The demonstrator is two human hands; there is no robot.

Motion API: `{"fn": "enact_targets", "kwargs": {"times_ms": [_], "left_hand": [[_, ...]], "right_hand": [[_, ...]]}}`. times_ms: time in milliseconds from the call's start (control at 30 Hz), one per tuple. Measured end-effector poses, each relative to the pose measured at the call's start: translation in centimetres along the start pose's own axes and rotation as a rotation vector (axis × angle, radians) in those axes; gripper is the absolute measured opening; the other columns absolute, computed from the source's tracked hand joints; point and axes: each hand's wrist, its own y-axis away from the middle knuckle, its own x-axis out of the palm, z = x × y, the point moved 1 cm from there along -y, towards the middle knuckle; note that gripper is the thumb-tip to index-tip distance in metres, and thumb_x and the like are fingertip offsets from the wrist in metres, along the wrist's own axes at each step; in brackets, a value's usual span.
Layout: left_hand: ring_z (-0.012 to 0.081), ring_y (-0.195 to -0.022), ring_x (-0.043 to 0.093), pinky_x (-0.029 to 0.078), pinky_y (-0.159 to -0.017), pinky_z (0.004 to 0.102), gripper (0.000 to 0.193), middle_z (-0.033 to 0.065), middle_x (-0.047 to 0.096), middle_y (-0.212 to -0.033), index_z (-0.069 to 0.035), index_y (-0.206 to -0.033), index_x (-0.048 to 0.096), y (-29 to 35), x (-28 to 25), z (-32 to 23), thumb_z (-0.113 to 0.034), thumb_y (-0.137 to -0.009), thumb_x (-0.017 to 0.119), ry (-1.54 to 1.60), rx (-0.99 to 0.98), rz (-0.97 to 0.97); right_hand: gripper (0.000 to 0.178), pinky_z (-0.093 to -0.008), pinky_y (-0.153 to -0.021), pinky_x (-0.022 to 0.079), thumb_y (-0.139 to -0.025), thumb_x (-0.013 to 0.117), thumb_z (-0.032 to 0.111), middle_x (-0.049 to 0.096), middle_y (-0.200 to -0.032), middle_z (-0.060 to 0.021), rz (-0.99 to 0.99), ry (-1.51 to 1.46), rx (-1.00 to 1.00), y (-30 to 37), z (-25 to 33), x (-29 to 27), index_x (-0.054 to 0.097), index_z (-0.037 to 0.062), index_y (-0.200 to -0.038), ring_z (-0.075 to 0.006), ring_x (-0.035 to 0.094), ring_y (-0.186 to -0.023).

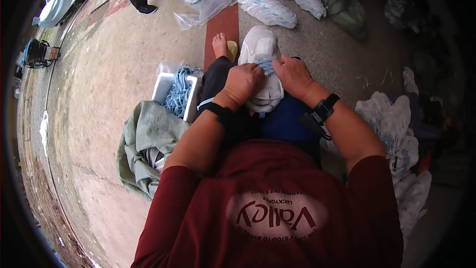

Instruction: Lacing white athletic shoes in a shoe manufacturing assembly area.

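Evidently, both hands are working at the front of one shoe. The left hand (248,79) is curling closed at the left edge of a pale blue shoelace (266,65), its fingertips partly hidden but seemingly gripping, while the right hand (293,73) is pinching the lace from the opposite side between thumb and forefinger. The white sneaker (260,39) is lying between the hands above the lap, its rounded end pointing away from the body. For a tidy result, the person should be keeping the lace flat, drawing both sides with equal tension and steadying the sneaker so that it is not twisting; pulling too hard on one side could be bunching the rows. Just left of the legs, a white foam box (159,88) is holding loose pale blue laces (178,94), with a grey-green sack (148,134) slumping nearer the body. Beyond the sneaker, a row of white shoes (267,11) is resting on the floor (114,74), and another pile of white shoes (391,119) is spreading at the person's right.
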Motion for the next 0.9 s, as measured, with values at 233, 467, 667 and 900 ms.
{"fn": "enact_targets", "kwargs": {"times_ms": [233, 467, 667, 900], "left_hand": [[0.0262, -0.065, 0.058, 0.048, -0.060, 0.0361, 0.005, 0.0072, 0.054, -0.070, -0.009, -0.070, 0.057, 0.2, -1.2, -0.4, -0.013, -0.070, 0.060, 0.072, 0.026, 0.138], [0.0272, -0.066, 0.059, 0.048, -0.059, 0.0351, 0.002, 0.0073, 0.055, -0.072, -0.010, -0.072, 0.062, 1.6, -1.6, -1.4, -0.009, -0.071, 0.064, 0.113, -0.310, -0.038], [0.0263, -0.065, 0.058, 0.047, -0.058, 0.0355, 0.004, 0.0060, 0.055, -0.069, -0.012, -0.069, 0.062, 1.9, -2.1, 0.0, -0.012, -0.073, 0.062, 0.058, -0.308, -0.047], [0.0248, -0.068, 0.058, 0.048, -0.056, 0.0346, 0.008, 0.0031, 0.055, -0.070, -0.014, -0.071, 0.064, 2.0, -1.9, 0.1, -0.007, -0.066, 0.063, -0.113, -0.212, -0.184]], "right_hand": [[0.008, -0.0320, -0.046, 0.046, -0.074, 0.053, 0.007, 0.050, -0.059, -0.0073, 0.034, 0.000, -0.153, 5.1, -0.2, 0.4, 0.051, 0.0084, -0.081, -0.0219, 0.055, -0.052], [0.010, -0.0340, -0.045, 0.043, -0.073, 0.051, 0.003, 0.046, -0.055, -0.0065, -0.072, -0.045, 0.009, 5.2, 0.0, 0.0, 0.050, 0.0081, -0.081, -0.0241, 0.053, -0.050], [0.011, -0.0380, -0.056, 0.045, -0.072, 0.051, 0.000, 0.051, -0.066, -0.0101, -0.022, -0.060, 0.106, 5.1, 0.0, 0.1, 0.051, 0.0071, -0.080, -0.0271, 0.055, -0.062], [0.015, -0.0424, -0.063, 0.043, -0.068, 0.049, -0.007, 0.050, -0.077, -0.0143, 0.000, -0.152, 0.266, 5.1, -0.1, 0.4, 0.048, 0.0051, -0.078, -0.0332, 0.052, -0.073]]}}
